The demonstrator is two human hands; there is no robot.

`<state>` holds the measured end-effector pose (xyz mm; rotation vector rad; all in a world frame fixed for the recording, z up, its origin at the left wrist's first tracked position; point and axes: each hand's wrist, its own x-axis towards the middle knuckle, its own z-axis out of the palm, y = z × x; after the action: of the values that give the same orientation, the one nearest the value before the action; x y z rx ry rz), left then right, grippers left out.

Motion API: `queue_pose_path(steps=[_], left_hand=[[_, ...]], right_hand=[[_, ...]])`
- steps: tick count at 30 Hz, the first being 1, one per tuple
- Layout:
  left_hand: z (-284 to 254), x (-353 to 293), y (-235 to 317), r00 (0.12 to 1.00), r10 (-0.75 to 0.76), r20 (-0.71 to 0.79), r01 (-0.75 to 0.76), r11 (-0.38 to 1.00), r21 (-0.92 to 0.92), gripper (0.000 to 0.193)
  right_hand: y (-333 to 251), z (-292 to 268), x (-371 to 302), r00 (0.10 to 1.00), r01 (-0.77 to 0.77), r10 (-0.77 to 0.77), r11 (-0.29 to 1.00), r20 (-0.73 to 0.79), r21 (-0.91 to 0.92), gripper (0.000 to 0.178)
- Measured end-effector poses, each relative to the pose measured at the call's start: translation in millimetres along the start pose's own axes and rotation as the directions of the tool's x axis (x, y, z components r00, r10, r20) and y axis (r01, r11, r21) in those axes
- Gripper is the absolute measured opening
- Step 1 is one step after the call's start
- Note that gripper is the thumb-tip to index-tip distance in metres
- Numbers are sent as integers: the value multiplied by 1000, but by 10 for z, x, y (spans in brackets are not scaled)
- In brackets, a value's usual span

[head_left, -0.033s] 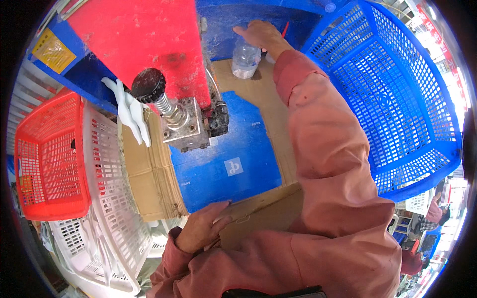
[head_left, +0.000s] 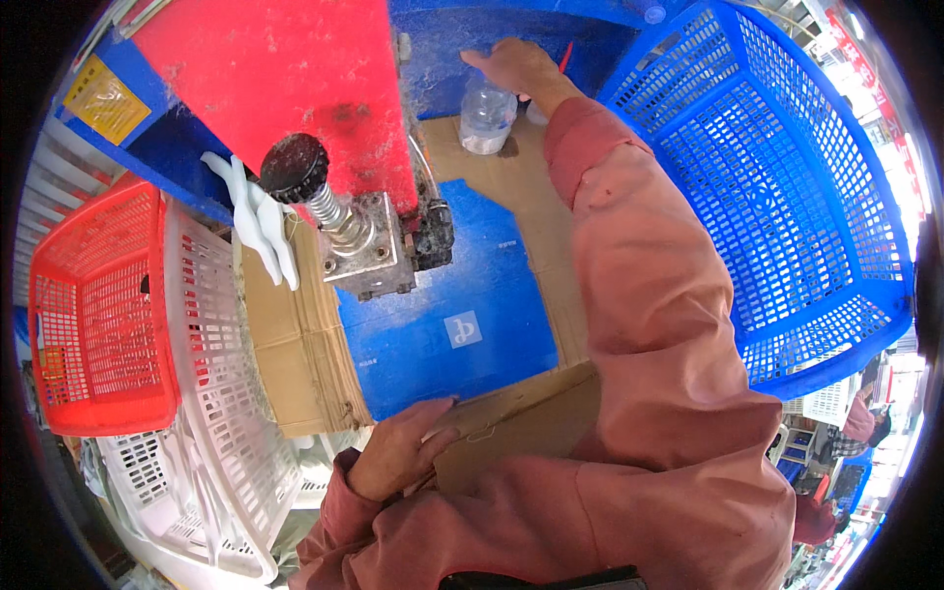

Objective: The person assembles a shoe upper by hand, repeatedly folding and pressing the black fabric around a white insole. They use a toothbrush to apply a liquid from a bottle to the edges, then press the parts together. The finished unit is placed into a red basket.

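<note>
At the far side, my right hand (head_left: 521, 67) closes over the top of a clear plastic bottle (head_left: 484, 123) with white contents low inside. The bottle stands on brown cardboard (head_left: 556, 285), and part of the grip is hidden. Near the front, my left hand (head_left: 401, 450) rests with fingers extended at the cardboard's edge, holding nothing that shows. Between the hands lies a flat blue sheet (head_left: 442, 364) with a small pale square on it. A red machine head (head_left: 285, 79) with a black knob (head_left: 295, 169) and a metal block (head_left: 362, 246) overhangs the sheet's far left part.
On the right stands a large blue slotted basket (head_left: 757, 187). White gloves (head_left: 258, 221) hang by the machine's left side. A red basket (head_left: 103, 315) and a white basket (head_left: 231, 393) are at the left. People (head_left: 855, 423) show at the far right edge.
</note>
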<state>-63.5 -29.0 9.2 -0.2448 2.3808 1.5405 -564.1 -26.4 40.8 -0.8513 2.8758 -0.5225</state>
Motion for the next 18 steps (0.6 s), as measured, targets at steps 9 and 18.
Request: queue_pose_path(steps=[9, 18], left_hand=[[3, 32, -10, 989, 139, -48, -135, 988, 76, 40], [8, 53, -10, 998, 63, -21, -62, 997, 53, 39]], right_hand=[[238, -117, -217, 996, 71, -65, 994, -65, 87, 85], [431, 91, -376, 921, 151, -185, 981, -344, -123, 83]])
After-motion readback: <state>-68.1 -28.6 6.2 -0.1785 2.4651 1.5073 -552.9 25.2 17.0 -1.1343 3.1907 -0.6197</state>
